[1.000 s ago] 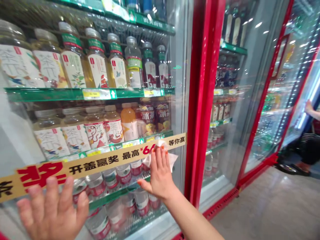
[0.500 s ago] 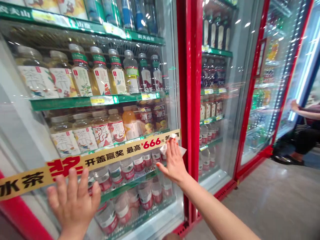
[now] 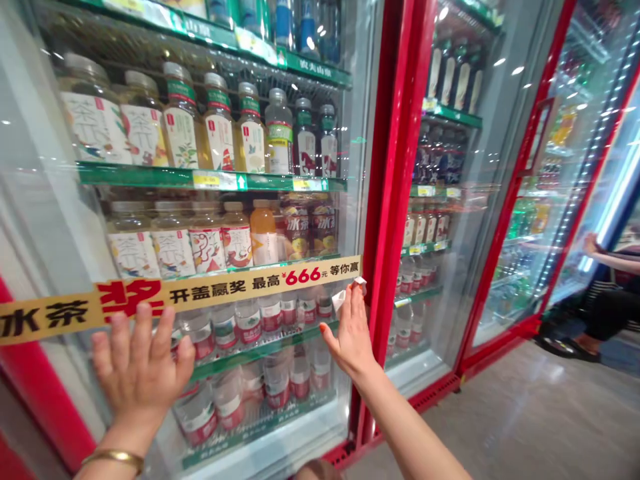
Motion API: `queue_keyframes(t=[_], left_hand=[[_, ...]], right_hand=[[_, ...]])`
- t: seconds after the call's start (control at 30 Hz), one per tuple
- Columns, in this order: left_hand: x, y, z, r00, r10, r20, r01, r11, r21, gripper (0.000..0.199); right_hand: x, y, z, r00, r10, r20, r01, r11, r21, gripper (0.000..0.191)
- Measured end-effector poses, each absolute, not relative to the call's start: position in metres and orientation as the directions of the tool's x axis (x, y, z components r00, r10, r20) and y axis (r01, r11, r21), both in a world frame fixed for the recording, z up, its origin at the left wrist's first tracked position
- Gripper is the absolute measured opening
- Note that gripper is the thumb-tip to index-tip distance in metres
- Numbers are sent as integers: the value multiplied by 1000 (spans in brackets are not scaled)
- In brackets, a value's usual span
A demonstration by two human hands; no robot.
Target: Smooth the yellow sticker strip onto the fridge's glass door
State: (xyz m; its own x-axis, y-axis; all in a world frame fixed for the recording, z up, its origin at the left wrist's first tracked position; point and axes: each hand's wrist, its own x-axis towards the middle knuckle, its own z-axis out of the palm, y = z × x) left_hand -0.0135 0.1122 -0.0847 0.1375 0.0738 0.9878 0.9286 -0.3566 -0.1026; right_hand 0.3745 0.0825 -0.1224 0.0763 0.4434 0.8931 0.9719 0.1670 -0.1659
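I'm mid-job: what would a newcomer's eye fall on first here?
Probably the yellow banner across the glass, with its big red character towards the left. Next, the two hands: the left hand spread below that character, the right hand with a white tissue at its fingertips by the banner's right end. Behind the glass, rows of bottles.
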Motion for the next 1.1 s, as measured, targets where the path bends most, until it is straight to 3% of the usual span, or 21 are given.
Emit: queue_keyframes(t=[0.2,0.3,0.53,0.8,1.1], left_hand=[[-11,109,-81,152,92,984,932,-345,-112,87],[-10,106,-79,146,114,983,926,-365,-95,89],[-10,112,-81,137,132,982,911,-405,-72,84],[-6,104,-76,64,384,921,907,-407,107,67],[-4,103,-76,61,339,939,916,-393,82,68]], right_hand=[[379,109,-40,48,420,906,966,209,-149,101],[385,123,-28,34,408,912,977,177,-115,106],[397,122,-102,26,482,876,983,148,-110,103],[372,107,-162,78,555,829,967,160,-198,104],[368,102,-189,38,556,830,974,166,-156,102]])
